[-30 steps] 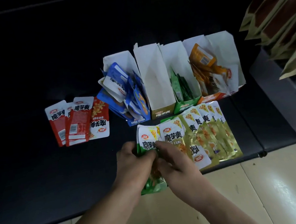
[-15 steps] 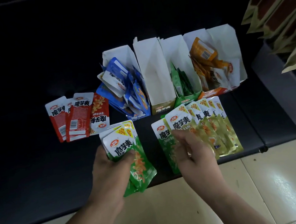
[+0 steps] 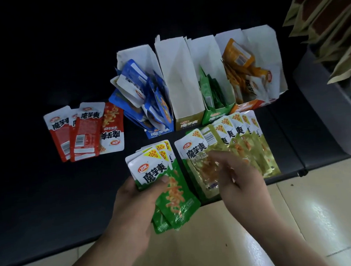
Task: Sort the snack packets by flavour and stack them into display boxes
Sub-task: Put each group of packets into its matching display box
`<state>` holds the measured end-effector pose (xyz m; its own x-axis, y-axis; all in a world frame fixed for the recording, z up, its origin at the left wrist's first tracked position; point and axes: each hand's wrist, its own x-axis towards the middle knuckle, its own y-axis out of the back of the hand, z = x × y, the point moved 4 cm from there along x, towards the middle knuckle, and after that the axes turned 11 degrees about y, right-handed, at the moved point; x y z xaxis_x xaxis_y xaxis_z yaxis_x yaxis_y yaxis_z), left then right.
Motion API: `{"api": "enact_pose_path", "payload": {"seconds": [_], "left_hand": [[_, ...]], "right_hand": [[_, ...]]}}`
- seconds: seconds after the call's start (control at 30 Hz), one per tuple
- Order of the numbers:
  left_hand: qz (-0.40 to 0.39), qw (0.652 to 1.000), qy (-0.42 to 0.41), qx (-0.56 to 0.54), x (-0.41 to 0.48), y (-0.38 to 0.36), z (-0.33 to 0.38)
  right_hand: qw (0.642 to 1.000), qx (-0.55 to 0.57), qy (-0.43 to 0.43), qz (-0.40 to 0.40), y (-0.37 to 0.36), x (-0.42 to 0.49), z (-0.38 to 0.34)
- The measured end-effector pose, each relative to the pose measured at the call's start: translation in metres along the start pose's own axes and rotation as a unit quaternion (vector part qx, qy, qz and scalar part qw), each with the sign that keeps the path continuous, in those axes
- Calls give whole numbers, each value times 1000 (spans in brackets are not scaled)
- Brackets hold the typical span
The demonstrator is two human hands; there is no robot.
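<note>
Red packets [image 3: 83, 132] lie at your far left on the dark shelf [image 3: 28, 184]. Your left hand [image 3: 134, 208] grips a stack of green packets [image 3: 170, 187], thumb across the top one. Your right hand [image 3: 242, 176], blurred, is over the yellow packets [image 3: 243, 140] fanned in front of the boxes [image 3: 178, 74]; whether it grips one you cannot tell.

Left hand [image 3: 134, 208] grips a stack of green packets [image 3: 166, 187], thumb on top. Right hand [image 3: 238, 174] rests on the yellow packets [image 3: 229, 147] fanned out before four boxes [image 3: 188, 123]. Red packets [image 3: 85, 130] lie left.
</note>
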<state>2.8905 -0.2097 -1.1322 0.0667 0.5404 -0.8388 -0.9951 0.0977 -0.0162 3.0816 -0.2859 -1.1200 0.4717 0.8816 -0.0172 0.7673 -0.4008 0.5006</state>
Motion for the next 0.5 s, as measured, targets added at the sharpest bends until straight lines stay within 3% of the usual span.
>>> {"api": "enact_pose_path", "payload": {"seconds": [0.13, 0.23, 0.37, 0.5], "left_hand": [[-52, 998, -21, 23, -16, -15, 8], [-66, 993, -59, 76, -30, -25, 11], [-37, 974, -138, 177, -45, -40, 17], [-79, 964, -124, 220, -57, -67, 25]], "right_hand": [[987, 134, -80, -34, -5, 2, -16], [985, 106, -90, -102, -10, -2, -26], [989, 96, -80, -80, 4, -6, -35], [988, 113, -74, -71, 7, -10, -44]]}}
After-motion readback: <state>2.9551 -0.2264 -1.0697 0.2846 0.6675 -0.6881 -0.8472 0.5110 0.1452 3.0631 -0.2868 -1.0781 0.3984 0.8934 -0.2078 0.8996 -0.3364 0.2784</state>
